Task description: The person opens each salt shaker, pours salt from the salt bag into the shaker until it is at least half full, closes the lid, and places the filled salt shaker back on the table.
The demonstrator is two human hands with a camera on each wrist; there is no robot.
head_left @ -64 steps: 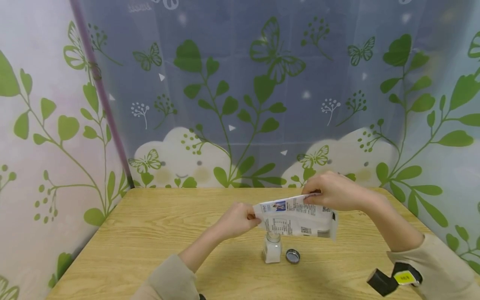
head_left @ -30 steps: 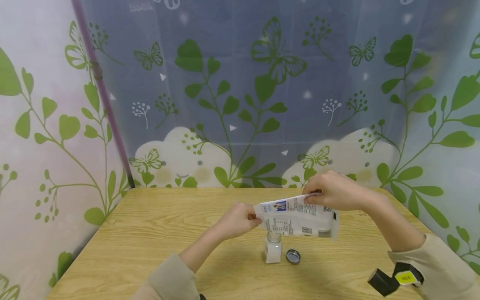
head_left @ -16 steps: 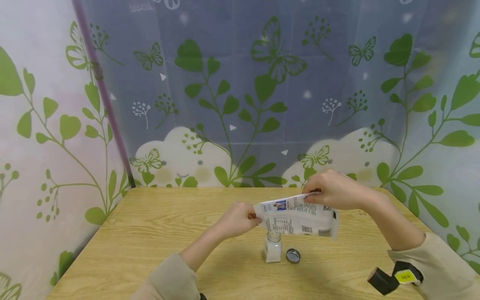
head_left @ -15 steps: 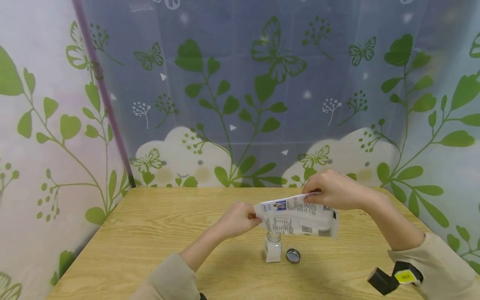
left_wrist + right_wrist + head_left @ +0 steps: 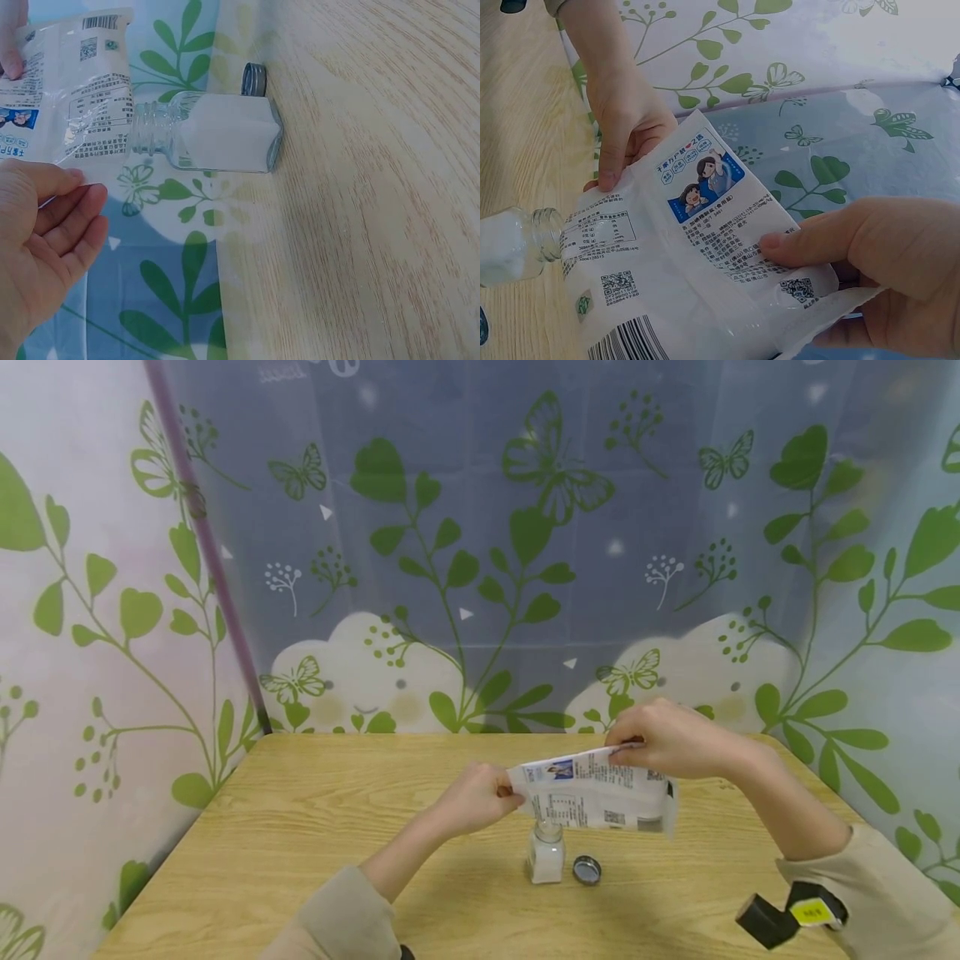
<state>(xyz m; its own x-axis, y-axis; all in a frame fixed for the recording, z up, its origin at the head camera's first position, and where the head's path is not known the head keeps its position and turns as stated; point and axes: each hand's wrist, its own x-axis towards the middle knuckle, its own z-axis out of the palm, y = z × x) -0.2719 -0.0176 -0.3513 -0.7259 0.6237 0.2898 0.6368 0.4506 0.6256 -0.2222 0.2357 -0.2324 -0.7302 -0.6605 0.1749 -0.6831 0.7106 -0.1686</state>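
Note:
A white printed plastic salt bag [image 5: 592, 797] lies on its side in the air, one end over a small glass jar [image 5: 547, 862]. My left hand [image 5: 480, 797] pinches the bag's corner near the jar's mouth, thumb against fingers. From above, my right hand [image 5: 671, 739] grips the bag's upper edge, with the thumb [image 5: 784, 246] on the printed face. White grains [image 5: 229, 133] fill the jar to about its shoulder in the left wrist view. The threaded neck [image 5: 152, 127] is right at the bag's edge. The bag's opening itself is hidden.
A silver screw lid [image 5: 587, 870] rests on the wooden table [image 5: 315, 852], just right of the jar, inner side up. Patterned curtains [image 5: 465, 568] with leaves and butterflies stand behind the table and at both sides. A black wrist device [image 5: 791, 917] sits by the right sleeve.

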